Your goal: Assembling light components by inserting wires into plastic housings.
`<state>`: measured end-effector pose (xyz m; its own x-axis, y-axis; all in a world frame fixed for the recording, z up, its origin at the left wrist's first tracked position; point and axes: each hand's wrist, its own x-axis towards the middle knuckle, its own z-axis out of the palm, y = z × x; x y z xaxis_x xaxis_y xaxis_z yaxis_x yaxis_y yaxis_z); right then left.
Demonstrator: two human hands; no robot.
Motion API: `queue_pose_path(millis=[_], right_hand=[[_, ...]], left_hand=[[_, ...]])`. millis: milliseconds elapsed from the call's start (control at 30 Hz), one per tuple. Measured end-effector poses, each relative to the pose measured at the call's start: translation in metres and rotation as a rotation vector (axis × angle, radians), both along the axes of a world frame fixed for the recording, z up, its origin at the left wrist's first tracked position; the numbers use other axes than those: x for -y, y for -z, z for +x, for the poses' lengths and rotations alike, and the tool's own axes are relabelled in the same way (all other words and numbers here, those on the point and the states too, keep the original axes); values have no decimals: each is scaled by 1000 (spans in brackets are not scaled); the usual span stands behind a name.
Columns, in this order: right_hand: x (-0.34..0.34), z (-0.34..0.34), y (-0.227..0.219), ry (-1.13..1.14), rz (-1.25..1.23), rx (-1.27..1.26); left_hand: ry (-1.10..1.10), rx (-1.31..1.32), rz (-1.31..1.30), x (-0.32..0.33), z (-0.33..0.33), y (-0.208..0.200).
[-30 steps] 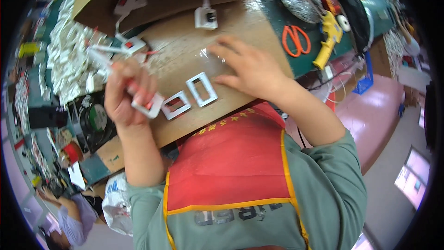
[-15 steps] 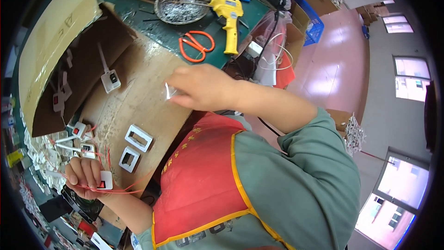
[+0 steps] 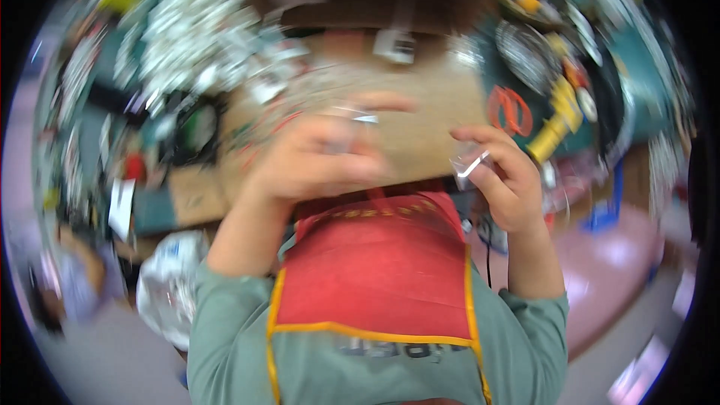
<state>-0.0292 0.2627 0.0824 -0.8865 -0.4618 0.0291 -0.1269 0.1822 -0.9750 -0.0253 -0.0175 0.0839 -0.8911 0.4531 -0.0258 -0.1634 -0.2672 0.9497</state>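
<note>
The right hand pinches a clear plastic piece between thumb and bent forefinger, at the near right edge of the brown work board. The piece's bright edge, taken as its long axis, slants from lower left to upper right. The left hand is blurred; its forefinger extends to the right, above the board. A small bright strip shows at its fingers; whether it is gripped cannot be told. A white switch box lies at the far side, its cable pointing away from the person. Orange scissors lie right of the board, beside a yellow glue gun. Yellow lettering on the red apron and dark lettering on the green shirt are too blurred to read reliably.
</note>
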Motion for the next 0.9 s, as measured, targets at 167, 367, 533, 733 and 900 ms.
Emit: queue_pose_path(millis=[167, 367, 533, 733, 900], right_hand=[[72, -18, 20, -219, -88, 473], [143, -21, 21, -495, -98, 529], [178, -17, -5, -675, 200, 97], [230, 10, -21, -746, 297, -104], [234, 6, -9, -684, 109, 65]], left_hand=[[-142, -370, -217, -1, 47, 6], [-682, -49, 285, 7, 113, 25], [-1001, -228, -239, 39, 136, 43], [-939, -287, -338, 60, 137, 49], [-1066, -443, -140, 66, 135, 47]])
